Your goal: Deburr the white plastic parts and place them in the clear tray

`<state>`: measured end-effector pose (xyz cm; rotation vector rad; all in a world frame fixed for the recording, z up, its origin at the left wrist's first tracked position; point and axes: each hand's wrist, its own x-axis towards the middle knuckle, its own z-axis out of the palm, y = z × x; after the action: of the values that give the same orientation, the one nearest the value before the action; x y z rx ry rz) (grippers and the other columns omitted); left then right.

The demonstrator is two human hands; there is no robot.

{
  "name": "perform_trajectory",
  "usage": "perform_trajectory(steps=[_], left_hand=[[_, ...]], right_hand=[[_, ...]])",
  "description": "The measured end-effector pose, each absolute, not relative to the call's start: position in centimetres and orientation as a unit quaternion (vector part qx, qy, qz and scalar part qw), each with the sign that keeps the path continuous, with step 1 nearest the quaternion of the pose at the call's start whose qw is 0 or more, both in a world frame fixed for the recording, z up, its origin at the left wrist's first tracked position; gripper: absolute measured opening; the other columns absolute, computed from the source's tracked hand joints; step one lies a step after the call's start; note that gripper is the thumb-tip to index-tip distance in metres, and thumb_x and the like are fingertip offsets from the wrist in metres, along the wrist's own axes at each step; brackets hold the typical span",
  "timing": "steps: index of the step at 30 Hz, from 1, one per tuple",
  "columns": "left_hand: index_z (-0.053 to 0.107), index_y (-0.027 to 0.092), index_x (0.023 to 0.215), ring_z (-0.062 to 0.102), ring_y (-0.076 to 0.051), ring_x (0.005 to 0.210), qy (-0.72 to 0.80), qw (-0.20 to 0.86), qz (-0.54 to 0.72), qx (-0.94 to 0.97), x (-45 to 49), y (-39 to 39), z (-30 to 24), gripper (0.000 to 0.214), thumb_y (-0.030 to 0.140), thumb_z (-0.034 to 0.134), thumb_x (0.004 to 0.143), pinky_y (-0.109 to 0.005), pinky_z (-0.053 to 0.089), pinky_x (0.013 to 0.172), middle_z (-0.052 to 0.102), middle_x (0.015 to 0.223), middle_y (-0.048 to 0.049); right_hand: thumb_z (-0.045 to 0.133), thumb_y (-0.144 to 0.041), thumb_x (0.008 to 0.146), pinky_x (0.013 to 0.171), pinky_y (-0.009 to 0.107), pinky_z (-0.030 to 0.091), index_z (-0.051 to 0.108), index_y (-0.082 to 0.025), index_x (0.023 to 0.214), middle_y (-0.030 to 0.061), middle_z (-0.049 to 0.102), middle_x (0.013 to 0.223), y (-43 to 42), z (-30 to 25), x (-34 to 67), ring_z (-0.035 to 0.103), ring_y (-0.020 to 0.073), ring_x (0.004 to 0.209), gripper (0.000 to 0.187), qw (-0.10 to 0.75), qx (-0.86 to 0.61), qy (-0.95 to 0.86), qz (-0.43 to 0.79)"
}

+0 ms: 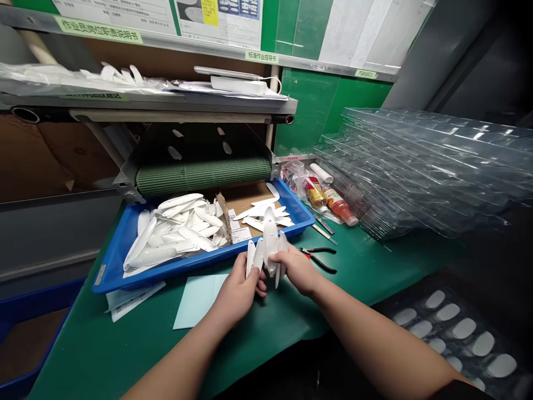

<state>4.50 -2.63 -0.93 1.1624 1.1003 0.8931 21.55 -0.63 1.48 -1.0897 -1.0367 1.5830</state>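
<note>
Several long white plastic parts with rounded ends are bunched in my right hand, the thumb pressed across the front one. My left hand is closed around a couple of similar white parts, held upright just left of the others. Both hands are close together over the green table, in front of the blue tray. A heap of white parts fills the tray's left side. Beyond a cardboard divider, a smaller group of white parts lies on the right side.
A green conveyor belt ends above the tray. Pliers, a knife and two bottles lie to the right. Clear plastic trays are stacked beyond. Another tray with white parts stands low at right. Pale blue paper lies left.
</note>
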Motion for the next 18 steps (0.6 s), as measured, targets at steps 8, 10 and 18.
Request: perform_trajectory(steps=[8, 10, 18], left_hand=[[0.052, 0.021, 0.108, 0.053, -0.014, 0.058, 0.464, 0.638, 0.442, 0.427, 4.0, -2.5, 0.2, 0.023, 0.031, 0.05, 0.087, -0.028, 0.054, 0.053, 0.055, 0.078, 0.0018], [0.053, 0.021, 0.112, 0.052, -0.015, 0.059, 0.461, 0.638, 0.443, 0.43, 4.0, -2.7, 0.4, 0.027, 0.035, 0.049, 0.089, -0.028, 0.053, 0.052, 0.054, 0.076, 0.002], [0.052, 0.027, 0.138, 0.059, -0.02, 0.069, 0.493, 0.581, 0.378, 0.526, 3.9, -3.0, 0.1, 0.046, 0.032, 0.049, 0.092, -0.03, 0.053, 0.064, 0.065, 0.082, 0.0002]], right_hand=[[0.066, -0.035, 0.071, 0.063, 0.034, 0.048, 0.064, -0.017, 0.097, 0.0048, 0.066, 0.073, -2.5, 1.4, 21.9, 0.062, 0.0224, 0.065, 0.032, 0.413, -0.433, -0.407, 0.69], [0.067, -0.033, 0.072, 0.065, 0.034, 0.049, 0.063, -0.019, 0.099, 0.0036, 0.067, 0.077, -3.1, 1.6, 21.2, 0.063, 0.0218, 0.068, 0.031, 0.41, -0.419, -0.417, 0.694], [0.064, -0.032, 0.076, 0.066, 0.032, 0.046, 0.057, -0.022, 0.1, -0.0016, 0.064, 0.073, -2.8, 2.0, 20.0, 0.059, 0.0186, 0.066, 0.027, 0.424, -0.399, -0.458, 0.672]])
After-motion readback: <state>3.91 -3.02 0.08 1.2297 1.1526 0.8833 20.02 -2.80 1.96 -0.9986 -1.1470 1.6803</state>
